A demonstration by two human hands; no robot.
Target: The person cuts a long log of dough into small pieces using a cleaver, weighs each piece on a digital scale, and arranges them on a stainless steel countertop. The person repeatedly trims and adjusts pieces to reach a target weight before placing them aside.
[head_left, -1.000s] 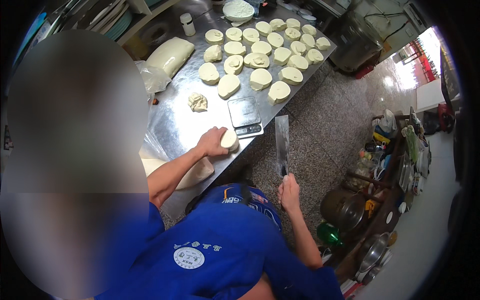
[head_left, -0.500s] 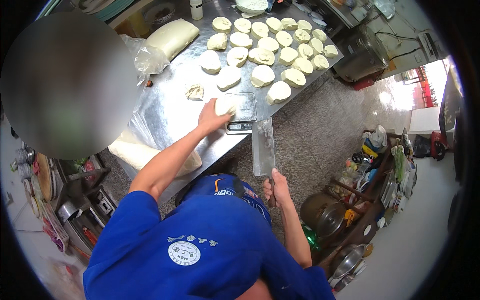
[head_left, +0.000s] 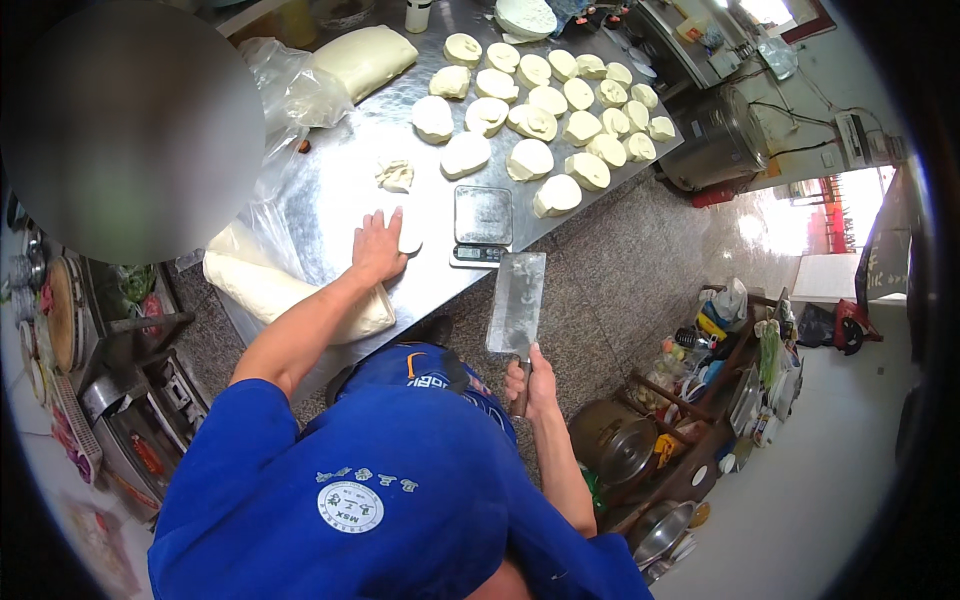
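Note:
My left hand point(head_left: 378, 246) is palm down over the steel table, its fingers stretched out and apart. Against its right side shows a pale dough piece point(head_left: 411, 234), partly hidden by the hand; whether the palm presses on it I cannot tell. My right hand point(head_left: 532, 384) is wrapped round the handle of a cleaver point(head_left: 518, 300), whose broad blade points away from me just off the table edge. Between the hands, a small digital scale point(head_left: 483, 216) sits at that edge with a bare weighing plate. A ragged dough scrap point(head_left: 395, 176) lies beyond my left hand.
Several cut dough rounds point(head_left: 529, 160) cover the table's right side. A long dough roll point(head_left: 285, 300) lies near the front edge, partly under plastic; a larger dough slab point(head_left: 365, 62) lies farther back. Right of me stand a large pot point(head_left: 615, 445) and crowded shelves point(head_left: 700, 400).
My left hand has moved left from the scale, and the dough piece it held there is off the plate. The cleaver, still in my right hand, has shifted slightly left. The view has tilted a little.

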